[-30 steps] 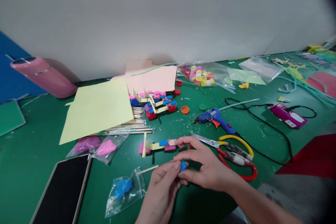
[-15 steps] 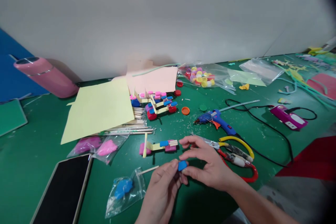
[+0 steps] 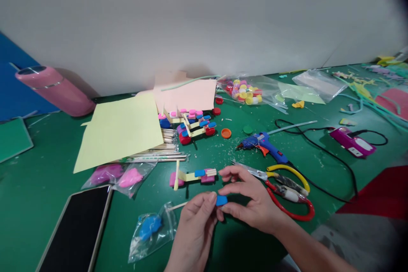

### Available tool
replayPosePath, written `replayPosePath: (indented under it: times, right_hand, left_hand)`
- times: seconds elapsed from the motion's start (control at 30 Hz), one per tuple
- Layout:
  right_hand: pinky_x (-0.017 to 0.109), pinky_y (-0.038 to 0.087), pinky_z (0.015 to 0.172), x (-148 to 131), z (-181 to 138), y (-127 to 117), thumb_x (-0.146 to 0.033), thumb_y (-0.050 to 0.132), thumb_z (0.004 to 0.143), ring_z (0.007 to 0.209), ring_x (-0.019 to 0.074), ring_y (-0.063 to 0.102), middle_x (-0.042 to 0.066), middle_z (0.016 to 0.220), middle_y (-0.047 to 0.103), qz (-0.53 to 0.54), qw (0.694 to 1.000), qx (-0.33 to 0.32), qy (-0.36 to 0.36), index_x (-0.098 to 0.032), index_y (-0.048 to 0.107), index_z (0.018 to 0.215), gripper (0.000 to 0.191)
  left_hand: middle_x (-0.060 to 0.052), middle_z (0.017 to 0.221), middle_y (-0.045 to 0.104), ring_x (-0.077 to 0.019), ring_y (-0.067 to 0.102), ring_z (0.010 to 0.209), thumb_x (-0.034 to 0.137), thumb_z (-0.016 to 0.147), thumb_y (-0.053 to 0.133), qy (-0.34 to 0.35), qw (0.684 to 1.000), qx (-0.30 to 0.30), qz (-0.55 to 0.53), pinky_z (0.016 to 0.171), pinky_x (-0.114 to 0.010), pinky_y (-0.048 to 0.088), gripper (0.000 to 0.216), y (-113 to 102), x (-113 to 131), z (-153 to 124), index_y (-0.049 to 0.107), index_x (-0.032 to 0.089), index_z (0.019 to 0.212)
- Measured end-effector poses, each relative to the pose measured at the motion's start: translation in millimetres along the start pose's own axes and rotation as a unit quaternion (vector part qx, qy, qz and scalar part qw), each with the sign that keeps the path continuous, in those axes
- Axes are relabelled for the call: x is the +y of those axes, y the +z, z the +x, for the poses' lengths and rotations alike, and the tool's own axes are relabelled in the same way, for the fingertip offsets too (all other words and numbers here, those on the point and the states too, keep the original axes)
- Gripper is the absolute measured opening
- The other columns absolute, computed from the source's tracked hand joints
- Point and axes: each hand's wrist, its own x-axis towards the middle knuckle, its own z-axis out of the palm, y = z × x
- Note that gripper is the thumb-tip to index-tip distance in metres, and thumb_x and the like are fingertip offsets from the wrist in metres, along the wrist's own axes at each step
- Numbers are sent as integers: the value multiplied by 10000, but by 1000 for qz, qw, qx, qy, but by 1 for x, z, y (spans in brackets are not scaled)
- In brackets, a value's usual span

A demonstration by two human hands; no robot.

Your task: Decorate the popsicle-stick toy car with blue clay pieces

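A small blue block of clay (image 3: 222, 200) is pinched between my two hands, just in front of a little toy vehicle (image 3: 193, 176). My left hand (image 3: 199, 219) grips its left side with thumb and fingers. At its right edge, the thumb and index finger of my right hand (image 3: 250, 197) close on it while the other fingers curl above. The toy has pink wheels, a pale stick body and a blue pad on top. A thin wooden stick (image 3: 178, 206) pokes out beside my left hand, over a zip bag of blue clay (image 3: 149, 227).
Scissors (image 3: 280, 182) with yellow and red handles lie right of my hands, below a blue glue gun (image 3: 263, 144). More toy vehicles (image 3: 196, 129) stand behind. At left are a phone (image 3: 76, 229), yellow sheet (image 3: 123, 134), bags of pink clay (image 3: 130, 177) and a pink bottle (image 3: 57, 90).
The blue clay block has turned slightly and lies more level between my fingers. Both hands stay in nearly the same place; the view has shifted a little.
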Motion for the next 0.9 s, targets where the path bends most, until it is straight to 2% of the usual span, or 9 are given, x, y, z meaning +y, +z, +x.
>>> replayPosePath:
  times: [0.53,0.67,0.9]
  right_hand:
    - [276,430,830,3,-2,4,-178,639,708,948,166,517,54,1092,487,21,1000,17,-1,-225,642,896,194]
    - [276,433,839,4,-2,4,-173,642,705,951,164,515,57,1088,486,5,1000,18,-15,-220,645,909,210]
    - [290,427,855,4,-1,1,-172,656,689,970,174,507,62,1098,489,-26,999,26,-31,-210,636,925,240]
  left_hand:
    - [0,545,539,-108,453,554,283,706,601,14,1000,-3,12,571,-233,393,170,3,2,0,620,154,597]
    - [-9,554,544,-118,457,576,269,714,593,16,999,-24,34,586,-244,384,165,2,1,-1,620,146,607]
    - [-7,520,531,-123,459,577,263,678,633,17,999,-5,47,593,-255,380,174,1,0,1,612,137,560]
